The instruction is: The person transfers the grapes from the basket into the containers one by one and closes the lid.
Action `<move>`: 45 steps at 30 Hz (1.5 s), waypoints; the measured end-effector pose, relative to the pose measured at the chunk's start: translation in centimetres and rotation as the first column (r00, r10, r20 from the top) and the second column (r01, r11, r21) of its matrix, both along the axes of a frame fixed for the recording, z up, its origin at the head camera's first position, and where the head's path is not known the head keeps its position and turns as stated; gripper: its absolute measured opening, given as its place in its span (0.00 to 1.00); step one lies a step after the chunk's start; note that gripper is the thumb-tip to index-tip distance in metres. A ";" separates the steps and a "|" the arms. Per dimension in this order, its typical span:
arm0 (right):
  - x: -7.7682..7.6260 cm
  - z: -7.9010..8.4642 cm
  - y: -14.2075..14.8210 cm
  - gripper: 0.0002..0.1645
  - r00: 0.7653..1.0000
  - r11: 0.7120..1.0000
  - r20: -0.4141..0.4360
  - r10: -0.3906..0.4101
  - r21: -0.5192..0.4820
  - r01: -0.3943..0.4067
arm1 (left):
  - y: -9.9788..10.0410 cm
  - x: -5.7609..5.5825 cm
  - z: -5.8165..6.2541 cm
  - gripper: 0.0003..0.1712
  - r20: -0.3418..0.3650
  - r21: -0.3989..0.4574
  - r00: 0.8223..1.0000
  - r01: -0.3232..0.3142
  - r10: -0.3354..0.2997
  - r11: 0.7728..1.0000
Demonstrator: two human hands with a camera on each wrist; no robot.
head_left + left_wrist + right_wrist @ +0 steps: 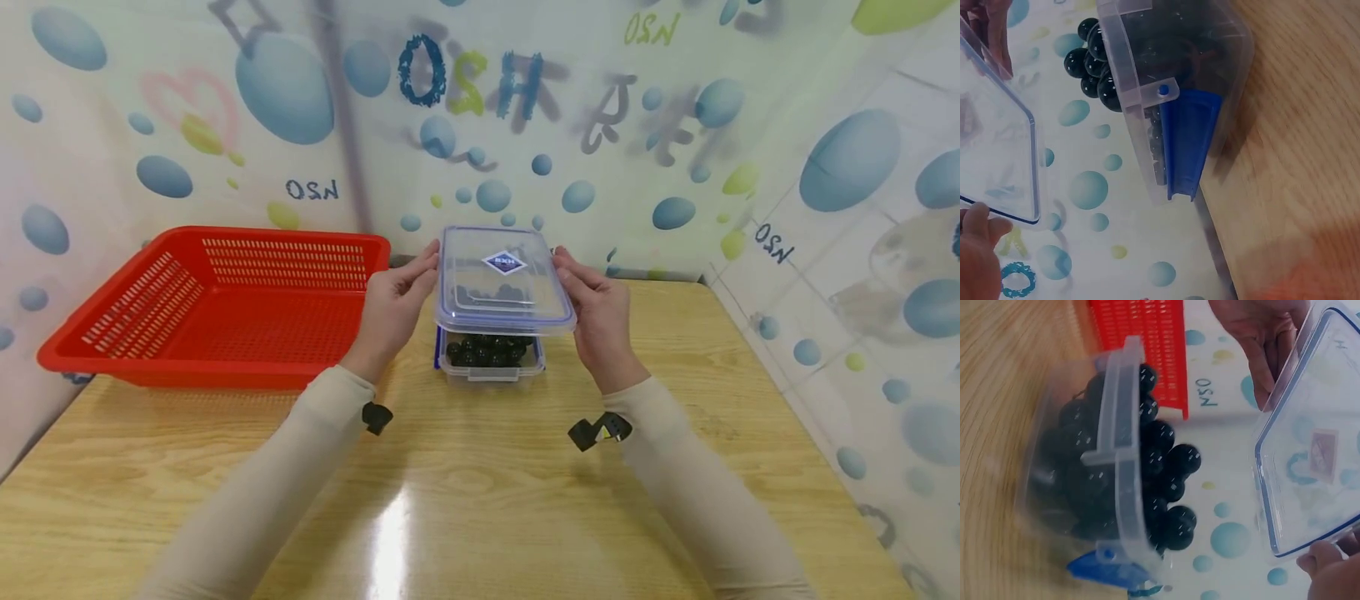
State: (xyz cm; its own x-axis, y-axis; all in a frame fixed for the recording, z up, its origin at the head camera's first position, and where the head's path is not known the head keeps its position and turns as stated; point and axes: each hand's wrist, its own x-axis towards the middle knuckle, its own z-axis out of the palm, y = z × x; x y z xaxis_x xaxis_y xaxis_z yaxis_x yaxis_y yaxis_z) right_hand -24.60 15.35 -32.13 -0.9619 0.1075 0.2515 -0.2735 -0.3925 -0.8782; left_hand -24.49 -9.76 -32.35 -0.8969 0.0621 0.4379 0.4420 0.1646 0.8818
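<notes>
A clear plastic lid (517, 296) with a blue seal and a diamond label is raised above a clear plastic container (492, 375). My left hand (393, 304) grips the lid's left edge, while the right hand (600, 312) holds its right edge. Dark, shiny grapes (480, 354) fill the container and heap above its rim, as the right wrist view shows. A blue side latch (1190, 144) hangs down on the container in the left wrist view. Lid and container are apart, and the lid covers the container's back half in the head view.
A red plastic basket (247, 367) with slotted walls stands left of the container on the wooden table (480, 483). Behind the table hangs a patterned sheet (487, 150), with another patterned surface along the right side.
</notes>
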 end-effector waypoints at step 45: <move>-3.8 -6.4 0.7 0.24 0.939 0.808 0.345 -0.017 0.558 -0.190 | 1.5 -3.1 -4.0 0.46 0.578 -0.395 0.799 0.094 0.168 0.914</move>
State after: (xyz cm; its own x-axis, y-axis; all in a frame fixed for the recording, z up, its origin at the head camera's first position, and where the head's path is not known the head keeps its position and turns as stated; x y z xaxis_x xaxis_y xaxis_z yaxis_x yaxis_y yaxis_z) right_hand -28.37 16.04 -38.56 -0.9957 -0.0447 -0.0816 0.0708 0.2054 -0.9761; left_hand -27.58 -8.28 -36.33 -0.9707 0.0682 -0.2302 -0.1558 0.5505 0.8201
